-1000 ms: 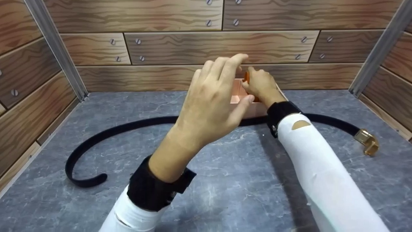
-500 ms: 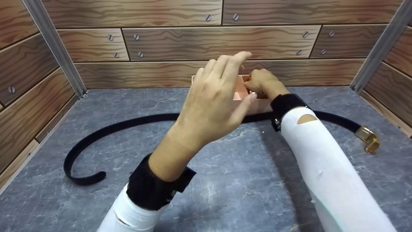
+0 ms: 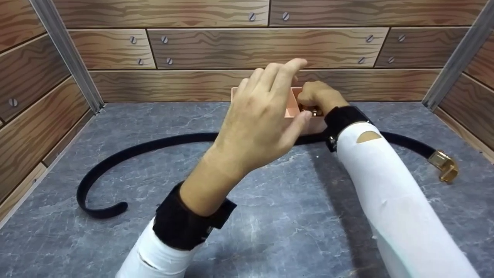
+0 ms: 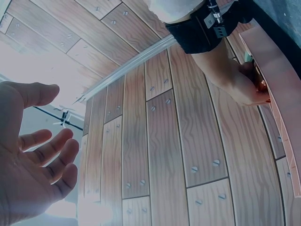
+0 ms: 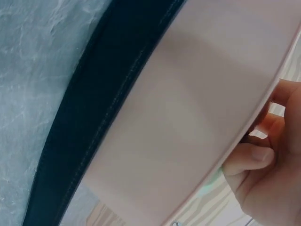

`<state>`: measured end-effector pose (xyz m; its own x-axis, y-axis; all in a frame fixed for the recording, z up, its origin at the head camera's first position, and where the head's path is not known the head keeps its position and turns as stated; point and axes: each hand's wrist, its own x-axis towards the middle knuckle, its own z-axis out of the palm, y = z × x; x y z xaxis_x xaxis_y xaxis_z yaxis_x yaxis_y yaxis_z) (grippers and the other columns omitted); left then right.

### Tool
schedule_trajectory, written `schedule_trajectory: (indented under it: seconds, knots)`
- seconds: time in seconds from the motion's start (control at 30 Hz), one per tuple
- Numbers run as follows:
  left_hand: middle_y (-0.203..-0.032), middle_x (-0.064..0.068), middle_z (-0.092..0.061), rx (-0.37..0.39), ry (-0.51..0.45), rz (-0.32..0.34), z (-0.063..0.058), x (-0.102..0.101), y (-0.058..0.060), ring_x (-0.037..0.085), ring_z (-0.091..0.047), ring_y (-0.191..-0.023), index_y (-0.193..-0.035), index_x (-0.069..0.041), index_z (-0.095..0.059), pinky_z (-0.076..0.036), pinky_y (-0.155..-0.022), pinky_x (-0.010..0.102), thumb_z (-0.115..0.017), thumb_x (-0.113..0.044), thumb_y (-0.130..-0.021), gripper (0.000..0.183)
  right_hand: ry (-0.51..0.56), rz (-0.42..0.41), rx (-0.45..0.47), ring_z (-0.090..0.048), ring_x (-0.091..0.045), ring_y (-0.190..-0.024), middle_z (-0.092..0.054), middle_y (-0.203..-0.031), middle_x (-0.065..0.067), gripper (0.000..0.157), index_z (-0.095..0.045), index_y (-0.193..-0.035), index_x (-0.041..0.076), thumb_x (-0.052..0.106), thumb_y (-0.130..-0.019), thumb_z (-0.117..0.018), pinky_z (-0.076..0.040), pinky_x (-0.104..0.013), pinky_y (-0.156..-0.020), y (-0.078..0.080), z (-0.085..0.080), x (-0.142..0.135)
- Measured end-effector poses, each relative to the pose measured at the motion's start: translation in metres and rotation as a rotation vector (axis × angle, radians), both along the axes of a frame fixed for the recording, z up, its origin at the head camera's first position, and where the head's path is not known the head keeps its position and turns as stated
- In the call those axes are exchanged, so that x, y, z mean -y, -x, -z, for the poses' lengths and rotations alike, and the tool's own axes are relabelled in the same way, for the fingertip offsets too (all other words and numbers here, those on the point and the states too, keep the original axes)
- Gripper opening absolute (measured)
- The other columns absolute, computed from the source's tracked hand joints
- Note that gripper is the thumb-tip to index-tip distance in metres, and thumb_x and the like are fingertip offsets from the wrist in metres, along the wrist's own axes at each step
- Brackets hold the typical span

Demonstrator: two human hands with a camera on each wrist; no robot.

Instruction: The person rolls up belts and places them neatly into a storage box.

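One pink box [image 3: 315, 125], upper centre.
I see left hand [image 3: 258, 112] loose-fingered; right hand [image 3: 318, 94] dips inside, its hold unclear.

On the table [image 3: 251, 224], the belt [image 3: 173, 140] passes before the box [image 3: 314, 125], buckle [image 3: 439, 159] at right; the wall [image 3: 216, 48] stands behind both.

Bkgd: back wall [image 3: 216, 50] = wood-grain planks w/ slotted screw heads [image 3: 164, 39], upper frame | L wall [image 3: 34, 112] + R wall [image 3: 472, 96] same pattern, frame edges | gray corner posts [image 3: 66, 54], upper L & upper R | blue-gray marbled tabletop [image 3: 270, 208], lower frame | L-wrist cam: bright glare [image 4: 94, 212] lower L, dark thin bar [image 4: 54, 117] mid L
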<state>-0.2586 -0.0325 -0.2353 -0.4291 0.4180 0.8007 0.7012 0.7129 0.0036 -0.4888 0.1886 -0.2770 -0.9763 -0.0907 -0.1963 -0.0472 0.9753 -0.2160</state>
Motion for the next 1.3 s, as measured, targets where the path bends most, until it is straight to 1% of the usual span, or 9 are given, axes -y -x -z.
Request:
schedule_trajectory:
  seconds: [0.1,0.33,0.6,0.7,0.87,0.97,1.1,1.2,1.3]
  knots:
    - [-0.128,0.001,-0.057,-0.002,0.011,0.006,-0.001,-0.003,-0.001,0.017,-0.053,-0.098,-0.148,-0.013,-0.038,-0.042,-0.08,0.028,-0.064,-0.04,-0.09,0.069,0.071,0.019,0.044,-0.048,-0.015,-0.05,-0.051,-0.059,0.0,0.01,-0.062,-0.069,0.009,0.011,-0.072,-0.052,-0.041,-0.027,-0.045,-0.005,-0.004,-0.004]
    - [-0.125,0.001,-0.057,-0.015,0.027,0.019,-0.005,-0.01,-0.001,0.017,-0.052,-0.096,-0.148,-0.013,-0.037,-0.041,-0.079,0.028,-0.063,-0.041,-0.09,0.069,0.399,0.139,0.173,-0.041,-0.011,-0.049,-0.047,-0.054,0.006,0.017,-0.057,-0.06,0.017,0.016,-0.074,-0.047,-0.035,-0.026,-0.046,-0.024,-0.015,-0.01]
    - [-0.126,0.002,-0.057,-0.018,0.041,0.029,-0.006,-0.015,-0.003,0.017,-0.053,-0.098,-0.148,-0.012,-0.037,-0.042,-0.082,0.028,-0.063,-0.04,-0.09,0.07,0.473,0.121,0.146,-0.038,-0.009,-0.053,-0.044,-0.057,0.009,0.017,-0.047,-0.057,0.022,0.016,-0.073,-0.049,-0.031,-0.024,-0.049,-0.036,-0.009,-0.02]
    - [-0.125,0.002,-0.057,-0.013,0.046,0.035,-0.005,-0.015,-0.005,0.017,-0.053,-0.097,-0.148,-0.011,-0.038,-0.042,-0.081,0.028,-0.064,-0.039,-0.09,0.069,0.44,0.062,0.144,-0.044,-0.01,-0.06,-0.049,-0.065,0.007,0.019,-0.055,-0.068,0.018,0.025,-0.085,-0.054,-0.038,-0.024,-0.054,-0.035,-0.004,-0.023]
    - [-0.119,0.001,-0.058,-0.006,0.058,0.034,-0.004,-0.013,-0.005,0.016,-0.053,-0.095,-0.147,-0.011,-0.039,-0.043,-0.08,0.028,-0.065,-0.039,-0.089,0.069,0.139,-0.163,0.008,-0.059,-0.022,-0.079,-0.064,-0.088,-0.007,0.043,-0.063,-0.114,0.008,0.044,-0.102,-0.041,-0.05,-0.038,-0.075,-0.026,0.003,-0.023]
    - [-0.116,0.001,-0.059,-0.003,0.082,0.032,-0.004,-0.007,-0.007,0.017,-0.054,-0.097,-0.146,-0.011,-0.041,-0.044,-0.083,0.029,-0.065,-0.039,-0.09,0.067,-0.005,-0.21,-0.118,-0.063,-0.037,-0.105,-0.068,-0.114,-0.018,0.054,-0.061,-0.13,0.005,0.046,-0.103,-0.037,-0.048,-0.051,-0.094,-0.024,0.006,-0.026]
    - [-0.119,0.003,-0.061,0.054,0.153,0.028,-0.003,0.011,-0.012,0.02,-0.056,-0.105,-0.145,-0.009,-0.042,-0.047,-0.091,0.033,-0.062,-0.04,-0.093,0.064,0.009,-0.21,-0.226,-0.047,-0.048,-0.132,-0.056,-0.139,-0.025,0.065,-0.05,-0.142,-0.002,0.049,-0.102,-0.039,-0.037,-0.056,-0.111,-0.042,0.004,-0.034]
    - [-0.126,0.006,-0.062,0.185,0.239,0.001,-0.004,0.036,-0.018,0.023,-0.058,-0.112,-0.146,-0.009,-0.042,-0.048,-0.098,0.039,-0.061,-0.041,-0.095,0.063,0.079,-0.244,-0.321,-0.055,-0.045,-0.124,-0.063,-0.13,-0.024,0.062,-0.051,-0.141,0.001,0.048,-0.102,-0.043,-0.042,-0.057,-0.106,-0.068,0.0,-0.037]
    - [-0.115,0.008,-0.066,0.361,0.343,-0.058,0.0,0.073,-0.024,0.027,-0.062,-0.103,-0.138,-0.009,-0.048,-0.051,-0.094,0.045,-0.064,-0.038,-0.094,0.054,0.237,-0.376,-0.374,-0.067,-0.04,-0.104,-0.071,-0.111,-0.022,0.048,-0.06,-0.131,0.001,0.037,-0.103,-0.049,-0.05,-0.053,-0.093,-0.096,0.0,-0.035]
